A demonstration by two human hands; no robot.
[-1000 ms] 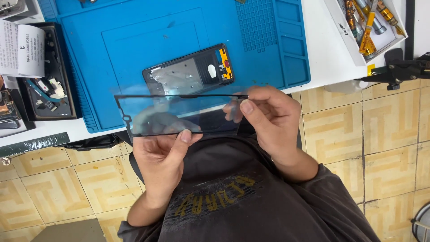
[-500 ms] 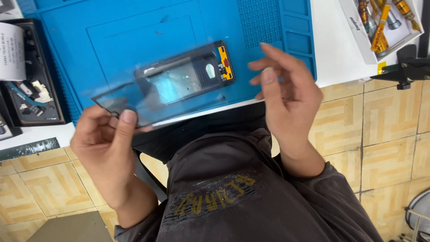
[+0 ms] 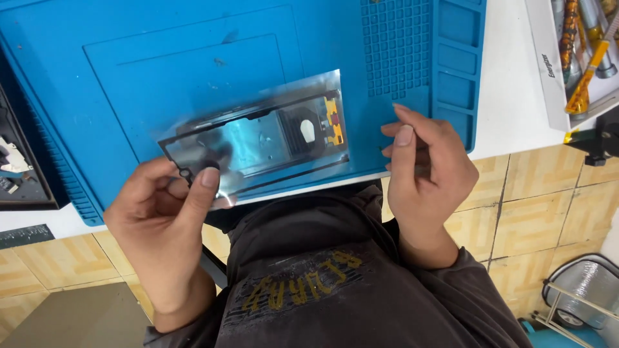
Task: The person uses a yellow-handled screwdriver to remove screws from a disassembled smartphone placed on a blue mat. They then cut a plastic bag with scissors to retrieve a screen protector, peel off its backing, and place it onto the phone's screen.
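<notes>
Head view, sheet: we see a thin clear film with a black printed frame outline [image 3: 258,145] held low over the blue work mat [image 3: 161,58], tilted, its left end pinched and its right end free.
Left hand: our left hand [image 3: 169,212] has its fingers [image 3: 205,183] closed on the sheet's lower left corner, thumb on top, other digits curled under.
Right hand: our right hand [image 3: 422,171] is just beside the sheet's right edge but apart from it; its digits are loosely curled and hold nothing that we can make out.
Phone body: an opened phone back [image 3: 309,132] with a yellow part lies on the mat, seen through the film.
Change: a second ago both hands held the sheet level in front of our chest; now only the left keeps it, the right has let go, and the sheet has swung out over the phone body.
Meaning: we judge that the film is being brought toward the phone for lining up, with the right hand freed to steady or press.
Bench: white bench [image 3: 509,84] carries the mat; a tray of screwdrivers [image 3: 580,58] sits at upper right, a dark parts tray [image 3: 19,167] at left.
</notes>
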